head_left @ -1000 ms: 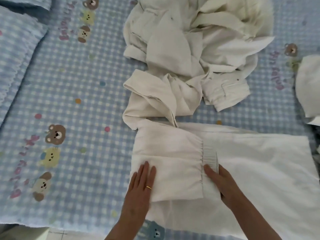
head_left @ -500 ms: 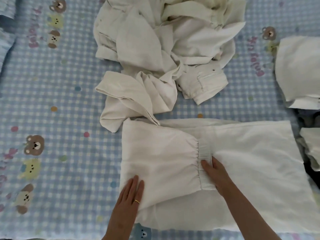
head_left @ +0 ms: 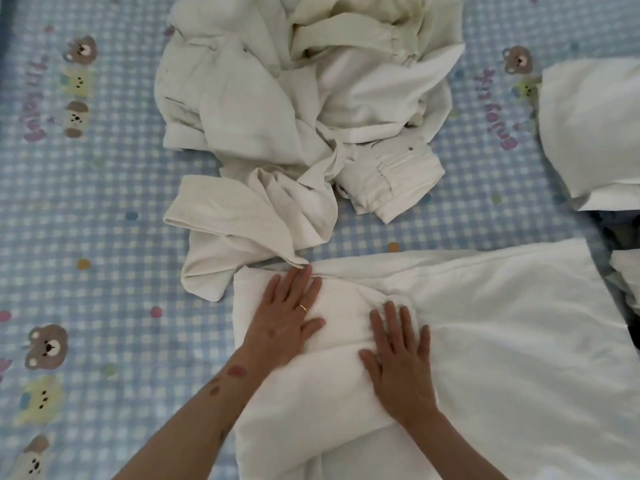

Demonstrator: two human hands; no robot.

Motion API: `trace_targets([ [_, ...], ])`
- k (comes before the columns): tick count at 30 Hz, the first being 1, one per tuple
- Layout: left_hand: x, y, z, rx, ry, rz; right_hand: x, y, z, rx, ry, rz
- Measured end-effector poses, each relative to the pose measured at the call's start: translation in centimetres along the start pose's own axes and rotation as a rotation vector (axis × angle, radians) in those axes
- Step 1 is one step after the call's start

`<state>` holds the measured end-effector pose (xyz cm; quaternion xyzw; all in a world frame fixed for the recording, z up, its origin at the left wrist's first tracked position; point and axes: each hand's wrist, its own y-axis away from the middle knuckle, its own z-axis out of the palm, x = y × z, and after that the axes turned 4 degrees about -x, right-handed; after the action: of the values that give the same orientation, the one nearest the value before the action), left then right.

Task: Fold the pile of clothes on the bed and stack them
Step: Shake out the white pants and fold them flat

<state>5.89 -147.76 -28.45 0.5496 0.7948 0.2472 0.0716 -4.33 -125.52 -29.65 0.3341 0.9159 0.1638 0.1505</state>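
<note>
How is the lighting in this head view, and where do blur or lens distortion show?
Head view: soft, even light, no glare; white garment nearly washed out; faint shadows under left hand and right hand; slight softness overall; checked bedsheet lines bow towards the edges.

**Edges and overlaps hid much**

The pile ran off the top edge. The folded stack was cut by the right edge. Both hands covered part of the garment, which ran past the bottom edge.

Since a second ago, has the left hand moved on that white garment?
Yes. The left hand slid away from the near edge of the white garment, up toward the unfolded pile.
</note>
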Motion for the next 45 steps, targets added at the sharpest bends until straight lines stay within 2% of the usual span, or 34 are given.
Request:
trace_targets([
  [4,0.0,-0.8,1.2,-0.101,-0.023,-0.043,-0.1,-0.8,0.4,0.005,-0.018,-0.016],
  [6,2.2,-0.7,-0.2,-0.086,0.012,-0.041,0.0,-0.2,-0.6,0.053,-0.062,-0.034],
  [7,3.7,-0.5,-1.0,-0.031,0.033,-0.006,0.3,0.4,-1.1,0.07,-0.093,-0.03],
  [9,8.3,-0.8,-2.9,0.045,0.071,0.143,2.6,2.2,-2.5,0.099,-0.185,0.088],
  [11,13.4,-3.1,-4.6,0.046,0.114,0.24,7.2,4.4,-4.0,0.146,-0.257,0.318],
  [15,21.6,-11.5,-7.4,-0.002,0.129,0.232,17.8,8.4,-6.7,0.215,-0.317,0.691],
  [19,24.1,-15.2,-9.2,0.056,0.184,0.18,23.3,10.5,-7.2,0.242,-0.332,0.754],
  [22,21.2,-11.3,-8.5,0.08,0.105,0.217,19.7,10.3,-7.2,0.27,-0.643,0.634],
  [25,17.0,-7.5,-7.0,-0.068,-0.069,0.171,11.9,8.1,-6.5,0.115,-0.803,0.342],
  [27,14.8,-7.1,-6.4,-0.191,-0.101,0.159,7.5,6.1,-5.8,-0.03,-0.855,0.253],
  [30,12.2,-7.9,-6.2,-0.319,-0.051,0.07,3.7,4.7,-4.6,-0.157,-0.862,0.357],
  [32,11.1,-8.2,-6.5,-0.399,-0.019,0.063,2.4,4.8,-4.3,-0.183,-0.975,0.483],
  [36,11.2,-8.3,-7.2,-0.392,0.194,0.128,2.5,6.1,-4.8,-0.03,-1.177,0.64],
  [38,12.4,-7.9,-6.9,-0.296,0.223,0.164,3.6,6.6,-4.7,0.025,-1.163,0.663],
  [39,12.9,-7.2,-6.4,-0.198,0.179,0.2,4.0,6.8,-4.8,0.041,-1.118,0.665],
  [41,13.2,-4.4,-4.8,-0.005,0.057,0.268,4.1,6.8,-4.8,0.131,-0.816,0.619],
  [43,12.4,-0.7,-2.6,0.06,0.001,0.291,2.6,6.2,-4.3,0.222,-0.479,0.422],
  [45,10.8,2.2,-0.4,-0.01,-0.028,0.278,1.0,5.6,-3.1,0.162,-0.296,0.177],
])
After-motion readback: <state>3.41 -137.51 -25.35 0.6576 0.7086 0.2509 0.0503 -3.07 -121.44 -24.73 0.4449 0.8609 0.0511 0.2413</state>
